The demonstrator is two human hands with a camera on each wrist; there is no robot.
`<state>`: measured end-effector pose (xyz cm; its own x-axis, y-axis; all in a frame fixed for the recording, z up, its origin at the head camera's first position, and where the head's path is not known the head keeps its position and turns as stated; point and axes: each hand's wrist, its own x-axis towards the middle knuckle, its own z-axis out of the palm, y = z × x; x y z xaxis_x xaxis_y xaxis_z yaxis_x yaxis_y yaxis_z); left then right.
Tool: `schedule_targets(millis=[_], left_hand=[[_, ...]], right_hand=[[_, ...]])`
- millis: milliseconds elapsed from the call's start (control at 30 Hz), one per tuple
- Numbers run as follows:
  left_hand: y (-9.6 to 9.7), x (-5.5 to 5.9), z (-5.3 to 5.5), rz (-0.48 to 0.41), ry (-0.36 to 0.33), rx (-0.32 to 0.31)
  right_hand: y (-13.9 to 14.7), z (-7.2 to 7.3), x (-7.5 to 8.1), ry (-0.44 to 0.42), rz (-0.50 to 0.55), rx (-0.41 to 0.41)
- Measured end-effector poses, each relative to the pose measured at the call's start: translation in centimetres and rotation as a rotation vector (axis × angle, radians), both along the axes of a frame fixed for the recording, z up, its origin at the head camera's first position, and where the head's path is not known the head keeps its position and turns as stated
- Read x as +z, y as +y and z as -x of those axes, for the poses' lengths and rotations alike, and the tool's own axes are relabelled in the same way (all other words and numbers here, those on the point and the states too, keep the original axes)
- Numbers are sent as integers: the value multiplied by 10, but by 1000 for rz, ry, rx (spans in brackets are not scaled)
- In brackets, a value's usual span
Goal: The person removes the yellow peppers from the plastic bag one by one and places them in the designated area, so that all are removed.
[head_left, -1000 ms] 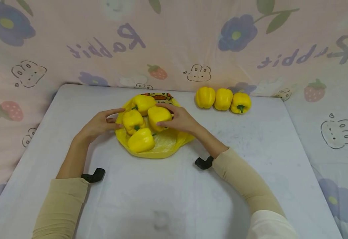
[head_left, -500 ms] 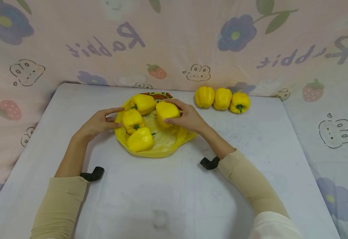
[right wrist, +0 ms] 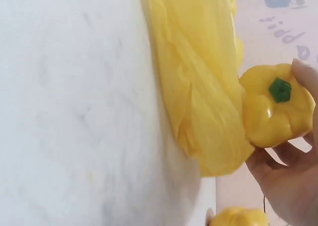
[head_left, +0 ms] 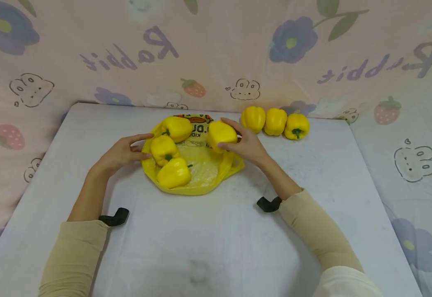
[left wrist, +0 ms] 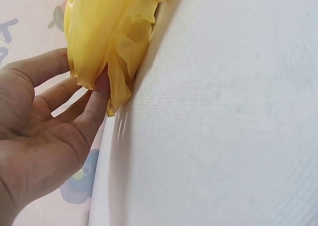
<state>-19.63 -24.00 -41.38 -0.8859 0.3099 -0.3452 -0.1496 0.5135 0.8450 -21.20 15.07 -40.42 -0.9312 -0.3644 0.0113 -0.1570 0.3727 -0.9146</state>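
Observation:
A yellow bell pepper (head_left: 221,135) sits in my right hand (head_left: 251,144), gripped between thumb and fingers above the right side of an open yellow plastic bag (head_left: 201,165). Its green stem (right wrist: 280,90) shows in the right wrist view. Spread at the bag's left edge, my left hand (head_left: 117,156) touches the plastic; folds of the bag hide its fingertips in the left wrist view. Inside the bag's left half lie a back pepper (head_left: 177,128), a middle pepper (head_left: 164,149) and a front pepper (head_left: 174,173).
Right of the bag, a row of three yellow peppers (head_left: 275,121) lies near the back of the white table (head_left: 201,239). A printed cloth (head_left: 208,53) hangs behind. A black curved piece sticks out at each sleeve cuff.
The right hand has carried its pepper rightward and slightly back, away from the other peppers in the bag. Printing on the bag has come into view. My left hand has hardly moved.

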Motion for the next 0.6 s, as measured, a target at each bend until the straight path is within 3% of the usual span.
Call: schedule_targets(millis=[367, 600], left_hand=[[-2, -2, 0, -1, -9, 30], [-1, -4, 0, -15, -5, 22]], right_hand=[[19, -4, -6, 67, -5, -57], [23, -23, 16, 57, -12, -90]])
